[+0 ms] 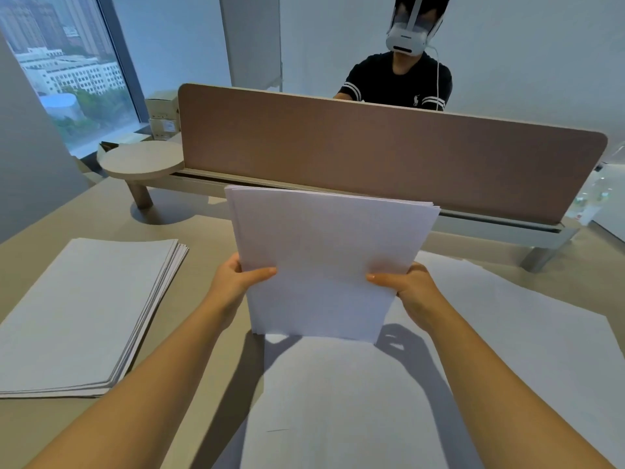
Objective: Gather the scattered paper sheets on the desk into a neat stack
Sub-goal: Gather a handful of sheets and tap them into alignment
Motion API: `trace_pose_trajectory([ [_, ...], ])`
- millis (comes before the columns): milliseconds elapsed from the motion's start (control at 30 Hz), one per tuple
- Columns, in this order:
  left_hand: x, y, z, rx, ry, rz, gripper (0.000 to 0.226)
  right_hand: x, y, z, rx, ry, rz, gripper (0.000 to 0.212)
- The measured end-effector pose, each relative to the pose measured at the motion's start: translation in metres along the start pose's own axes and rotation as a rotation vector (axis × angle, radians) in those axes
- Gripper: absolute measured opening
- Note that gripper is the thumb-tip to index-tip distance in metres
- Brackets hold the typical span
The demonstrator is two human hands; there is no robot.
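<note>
I hold a bundle of white paper sheets point(324, 258) upright over the middle of the desk, its bottom edge close to or touching the sheets below. My left hand point(236, 275) grips its left edge, thumb on the front. My right hand point(406, 286) grips its right edge the same way. Under the bundle, loose white sheets point(341, 394) lie flat and overlapping on the desk, spreading to the right point(527, 333). A second stack of sheets point(84, 313) lies flat on the left, its edges slightly fanned.
A brown divider panel point(389, 154) runs along the back of the beige desk point(203, 228). A round raised shelf point(142, 160) stands at the back left. A person with a white headset point(399, 76) sits behind the panel. A window is at far left.
</note>
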State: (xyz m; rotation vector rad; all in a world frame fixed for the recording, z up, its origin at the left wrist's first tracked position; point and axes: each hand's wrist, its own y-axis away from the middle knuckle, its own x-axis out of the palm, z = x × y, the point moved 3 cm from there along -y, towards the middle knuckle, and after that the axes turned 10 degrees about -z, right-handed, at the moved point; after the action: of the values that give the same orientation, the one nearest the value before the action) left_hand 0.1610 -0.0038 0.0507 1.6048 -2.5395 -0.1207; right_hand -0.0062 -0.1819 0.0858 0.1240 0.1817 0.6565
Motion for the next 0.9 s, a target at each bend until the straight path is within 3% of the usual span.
trace_pose_trajectory([
  [200, 0.012, 0.011, -0.011, 0.055, 0.039, 0.001, 0.041, -0.001, 0.005, 0.009, -0.029, -0.103, -0.054, 0.022],
  [267, 0.01, 0.014, -0.009, 0.068, 0.035, 0.014, 0.048, -0.01, 0.006, 0.004, -0.037, -0.076, -0.053, 0.025],
  [467, 0.01, 0.034, 0.027, -0.029, 0.02, -0.02, 0.055, -0.011, 0.019, -0.043, 0.074, -0.015, -0.056, 0.023],
  [733, 0.01, 0.047, 0.045, -0.088, -0.034, -0.053, 0.044, -0.015, 0.02, -0.059, 0.104, 0.095, -0.017, 0.031],
  [900, 0.001, 0.048, 0.045, -0.073, -0.12, -0.111, 0.038, 0.002, 0.023, -0.04, -0.027, 0.145, -0.049, 0.037],
])
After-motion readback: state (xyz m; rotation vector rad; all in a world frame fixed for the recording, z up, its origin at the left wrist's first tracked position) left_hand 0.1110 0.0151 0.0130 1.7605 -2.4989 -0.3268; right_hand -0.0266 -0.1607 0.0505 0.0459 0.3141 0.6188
